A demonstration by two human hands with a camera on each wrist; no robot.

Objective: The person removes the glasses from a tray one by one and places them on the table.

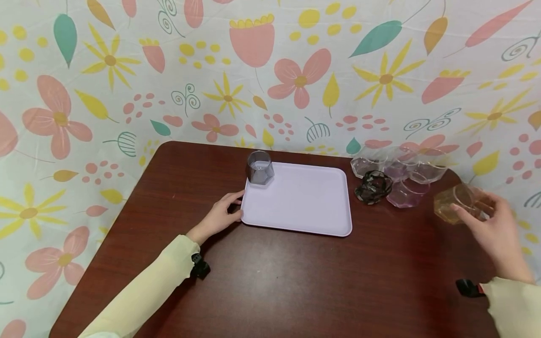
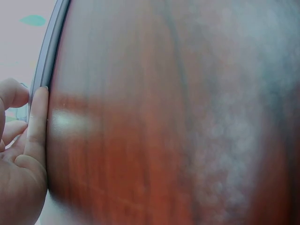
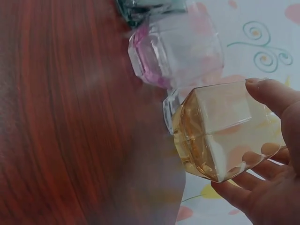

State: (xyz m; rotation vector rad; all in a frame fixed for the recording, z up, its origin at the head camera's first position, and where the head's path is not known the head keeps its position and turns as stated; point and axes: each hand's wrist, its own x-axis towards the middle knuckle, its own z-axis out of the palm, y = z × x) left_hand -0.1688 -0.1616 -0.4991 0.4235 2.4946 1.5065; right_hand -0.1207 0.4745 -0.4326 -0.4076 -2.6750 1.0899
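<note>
My right hand grips an amber faceted glass at the table's right side. In the right wrist view, thumb and fingers hold the amber glass around its upper part, its thick base away from the palm. My left hand touches the left edge of a pale lilac tray, thumb and fingertips at the rim. The left wrist view shows the thumb lying along that rim. A grey faceted glass stands upright in the tray's back left corner.
Right of the tray several glasses stand close together: a dark one, a pinkish one and clearer ones behind. A floral cloth hangs directly behind the brown table.
</note>
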